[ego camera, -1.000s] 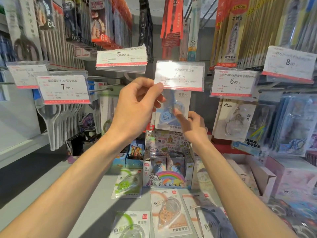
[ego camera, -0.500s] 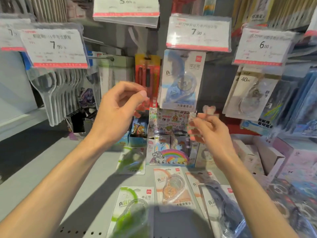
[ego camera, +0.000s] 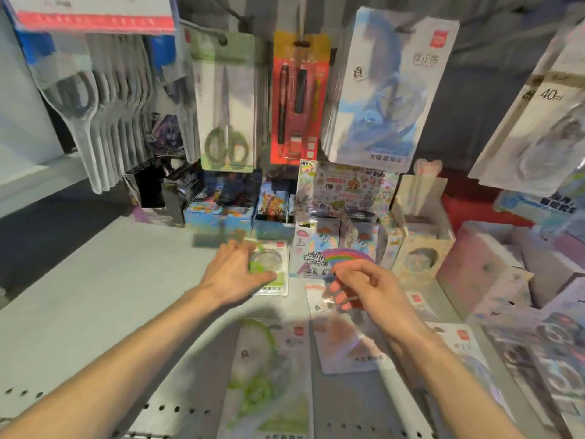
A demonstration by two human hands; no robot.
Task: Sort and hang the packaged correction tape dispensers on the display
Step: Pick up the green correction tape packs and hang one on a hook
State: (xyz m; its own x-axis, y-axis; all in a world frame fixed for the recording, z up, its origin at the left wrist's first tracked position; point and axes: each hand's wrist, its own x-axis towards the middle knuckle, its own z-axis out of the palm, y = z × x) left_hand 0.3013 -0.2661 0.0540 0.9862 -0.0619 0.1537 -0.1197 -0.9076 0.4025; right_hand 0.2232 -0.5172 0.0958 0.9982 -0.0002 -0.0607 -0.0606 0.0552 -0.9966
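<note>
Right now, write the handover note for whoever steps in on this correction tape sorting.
Left hand: fingers curled round the far green pack lying on the shelf, not lifted.
Right hand: over the orange pack; grip unclear through blur.
Done: blue packs hang on their hook.
Left: near green pack, orange pack, and more packs at right lie on the shelf, to be hung.

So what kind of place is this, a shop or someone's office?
Most likely a stationery aisle in a shop. Carded goods hang from pegs: packaged scissors and a blue correction tape pack. A red-edged shelf price label sits at top left, and more packs lie on the grey shelf.
</note>
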